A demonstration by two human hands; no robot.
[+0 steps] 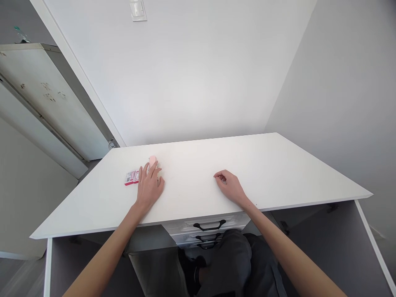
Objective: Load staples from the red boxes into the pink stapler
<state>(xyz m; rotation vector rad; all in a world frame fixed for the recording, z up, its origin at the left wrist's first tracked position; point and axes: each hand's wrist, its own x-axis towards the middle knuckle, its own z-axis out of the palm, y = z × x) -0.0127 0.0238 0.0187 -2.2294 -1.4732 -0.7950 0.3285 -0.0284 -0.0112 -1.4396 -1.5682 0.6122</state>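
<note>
On the left part of the white tabletop my left hand (150,185) lies palm down with its fingers stretched out and apart. Beneath those fingers is a small pale pink object (152,160), mostly covered, so its kind does not show. A flat pink-and-white box (132,177) with a barcode lies just left of the hand, partly hidden by it. Something small and light-coloured shows between the fingers, too covered to name. My right hand (230,186) rests on the middle of the tabletop, its fingers curled toward the thumb, with nothing visible in them.
The white tabletop (192,194) meets the wall behind. Below its front edge are drawers with black handles (209,225) and dark compartments on both sides. My knees are under it. A light switch (137,10) is on the wall; a worn white cabinet (52,95) stands at left.
</note>
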